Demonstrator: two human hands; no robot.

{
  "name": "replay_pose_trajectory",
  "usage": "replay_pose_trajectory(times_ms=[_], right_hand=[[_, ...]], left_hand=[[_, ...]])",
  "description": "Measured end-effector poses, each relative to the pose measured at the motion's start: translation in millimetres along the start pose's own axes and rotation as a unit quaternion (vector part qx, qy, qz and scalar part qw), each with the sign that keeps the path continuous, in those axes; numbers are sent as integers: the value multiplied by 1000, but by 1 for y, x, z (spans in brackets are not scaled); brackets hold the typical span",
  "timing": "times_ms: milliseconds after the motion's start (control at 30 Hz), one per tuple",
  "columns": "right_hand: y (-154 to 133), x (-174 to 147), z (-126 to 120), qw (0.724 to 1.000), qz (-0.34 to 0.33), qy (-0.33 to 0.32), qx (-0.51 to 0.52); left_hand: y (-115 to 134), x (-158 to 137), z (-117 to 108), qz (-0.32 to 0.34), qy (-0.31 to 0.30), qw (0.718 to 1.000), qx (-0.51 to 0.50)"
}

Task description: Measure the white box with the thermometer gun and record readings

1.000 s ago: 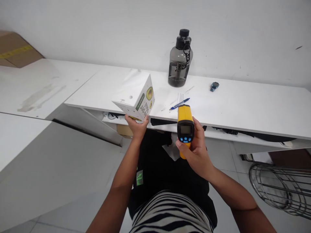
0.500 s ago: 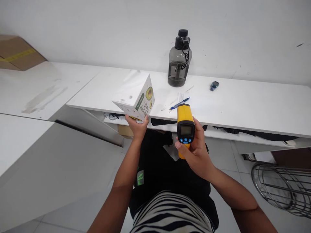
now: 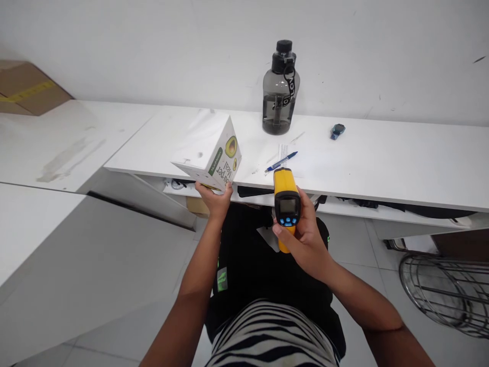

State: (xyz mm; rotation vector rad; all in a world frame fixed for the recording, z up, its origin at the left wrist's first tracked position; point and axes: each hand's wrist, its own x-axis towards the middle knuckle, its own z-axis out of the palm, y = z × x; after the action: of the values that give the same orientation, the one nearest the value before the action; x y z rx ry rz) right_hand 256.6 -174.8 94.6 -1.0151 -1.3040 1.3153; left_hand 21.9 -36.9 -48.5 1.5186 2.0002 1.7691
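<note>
My left hand point(image 3: 215, 200) grips the near lower end of a white box point(image 3: 206, 148) printed with avocados and the words "Super Meal". The box is tilted over the front edge of the white table point(image 3: 382, 163). In my right hand point(image 3: 307, 239) is a yellow and black infrared thermometer point(image 3: 287, 196), held by its handle with the thumb on the near side. Its small screen and blue buttons face me, and the screen looks blank. Just beyond the thermometer, a blue pen point(image 3: 281, 161) lies on a slip of printed paper point(image 3: 283, 150).
A large grey water bottle point(image 3: 277, 97) stands near the wall, partly filled. To its right lies a small dark blue device point(image 3: 337, 131). A taped cardboard box point(image 3: 30, 89) sits at far left. Below the tabletop runs a shelf with dark items; a wire basket point(image 3: 439, 290) is at lower right.
The thermometer in my right hand has shifted slightly left and down. The white box has moved a little left in my left hand. The view has shifted slightly.
</note>
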Motion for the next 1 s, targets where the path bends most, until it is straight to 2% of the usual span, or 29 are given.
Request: replay_pose_trajectory(times_ms=[100, 200, 267, 333, 400, 467, 533, 600, 700, 767, 833, 900, 933, 967, 1000], right_hand=[[3, -2, 0, 1000, 10, -2, -7], [9, 6, 1, 999, 0, -10, -38], [13, 27, 4, 996, -15, -23, -82], [15, 63, 9, 987, -32, -32, -155], [16, 109, 18, 960, -61, -19, -271], [16, 156, 28, 915, -75, -21, -396], [18, 194, 40, 872, -30, -15, -489], [24, 220, 51, 843, 16, -4, -537], [35, 240, 65, 832, 65, 10, -552], [38, 245, 68, 841, 75, 15, -535], [36, 245, 61, 863, 60, -1, -502], [31, 240, 40, 878, 30, -56, -474], [28, 236, 25, 874, 12, -90, -477], [26, 230, 8, 858, -11, -124, -498], [24, 224, -10, 826, -46, -134, -546]], left_hand=[[1, -1, -1, 12, 29, 999, -11], [4, 3, -3, 14, 32, 999, 7], [8, 10, -3, 14, 30, 999, 39], [11, 18, -1, 10, 32, 996, 78], [13, 24, 5, -3, 49, 993, 108], [13, 28, 13, -20, 78, 989, 121], [9, 28, 21, -33, 99, 988, 117], [3, 27, 28, -27, 106, 988, 107], [-7, 26, 31, -1, 101, 989, 105], [-13, 26, 31, 12, 97, 989, 107], [-16, 26, 31, 21, 95, 990, 106], [-19, 26, 31, 26, 96, 990, 102], [-19, 26, 32, 26, 97, 990, 98], [-20, 27, 33, 25, 96, 991, 94], [-20, 27, 34, 20, 94, 991, 90]])
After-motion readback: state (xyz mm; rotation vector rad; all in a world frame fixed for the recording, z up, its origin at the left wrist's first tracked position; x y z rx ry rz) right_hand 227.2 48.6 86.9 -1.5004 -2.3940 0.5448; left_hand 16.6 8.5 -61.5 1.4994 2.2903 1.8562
